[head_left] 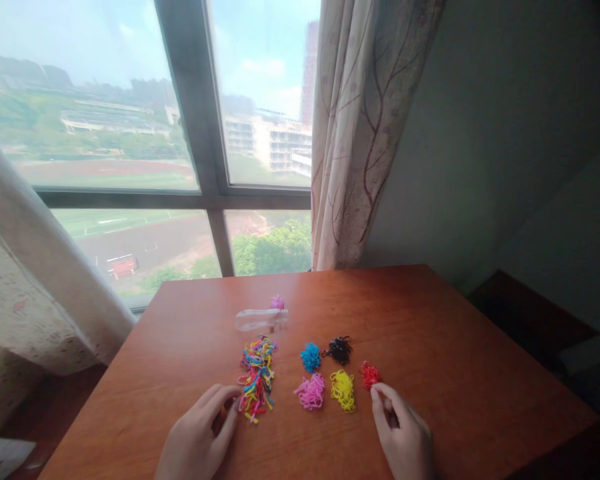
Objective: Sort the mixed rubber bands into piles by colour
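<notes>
A mixed pile of small coloured rubber bands lies left of centre on the wooden table. At its left edge is my left hand, thumb and forefinger nearly together against the bands; whatever sits between them is too small to make out. My right hand has its thumb and forefinger pinched at the near edge of a red heap of bands, and any band in that pinch is hidden. Between the hands lie a yellow heap, a pink heap, a blue heap and a black heap.
Behind the mixed pile, a clear plastic container lies on its side beside a small pink-purple object. The wooden table ends at a window. Curtains hang on both sides, and a wall stands right.
</notes>
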The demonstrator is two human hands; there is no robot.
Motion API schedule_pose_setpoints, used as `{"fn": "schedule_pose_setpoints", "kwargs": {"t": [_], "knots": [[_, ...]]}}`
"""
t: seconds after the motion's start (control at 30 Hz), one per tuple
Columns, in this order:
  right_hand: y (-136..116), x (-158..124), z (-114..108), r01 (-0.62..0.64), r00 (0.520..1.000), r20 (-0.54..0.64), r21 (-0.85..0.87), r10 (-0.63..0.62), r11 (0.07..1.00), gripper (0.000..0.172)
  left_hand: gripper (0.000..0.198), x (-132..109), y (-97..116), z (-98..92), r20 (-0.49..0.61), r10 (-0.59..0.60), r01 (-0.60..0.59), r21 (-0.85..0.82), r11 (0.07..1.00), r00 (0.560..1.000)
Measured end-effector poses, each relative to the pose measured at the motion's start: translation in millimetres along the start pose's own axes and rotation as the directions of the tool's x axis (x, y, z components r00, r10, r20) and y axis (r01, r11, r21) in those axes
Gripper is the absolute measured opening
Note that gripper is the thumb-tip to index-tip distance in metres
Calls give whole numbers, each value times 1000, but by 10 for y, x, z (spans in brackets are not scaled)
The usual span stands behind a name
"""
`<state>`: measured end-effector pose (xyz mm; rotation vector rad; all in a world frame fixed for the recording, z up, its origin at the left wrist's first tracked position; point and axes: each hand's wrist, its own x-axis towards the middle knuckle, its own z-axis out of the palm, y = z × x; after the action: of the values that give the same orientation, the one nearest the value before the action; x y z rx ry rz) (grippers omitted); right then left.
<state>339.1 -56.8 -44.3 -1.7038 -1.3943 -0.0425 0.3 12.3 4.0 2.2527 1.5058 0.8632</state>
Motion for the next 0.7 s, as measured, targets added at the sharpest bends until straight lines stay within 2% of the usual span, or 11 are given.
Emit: {"fn": "schedule_pose_setpoints", "kwargs": {"t": [0.1,0.2,0.27,0.4,0.53,0.7], "knots": [[-347,-202,207,101,989,97,76,-108,992,30,18,-8,-14,23,21,-15,15,13,1000,1000],[-716,-382,461,236,942,205,167,-267,957,36,18,-21,-19,34,56,-32,31,26,999,998],[-892,-435,603,269,919,257,145,-299,952,34,18,-28,-20,36,67,-40,38,27,999,997],[-1104,-386,767,295,898,344,-4,-276,955,22,17,-29,-12,32,68,-54,53,12,999,996],[-1328,-266,807,255,886,436,-170,-160,952,22,18,-26,14,16,86,-64,64,4,998,994],[-1526,-141,817,207,858,507,-207,-76,956,19,19,-36,39,2,103,-80,79,12,997,991]]}}
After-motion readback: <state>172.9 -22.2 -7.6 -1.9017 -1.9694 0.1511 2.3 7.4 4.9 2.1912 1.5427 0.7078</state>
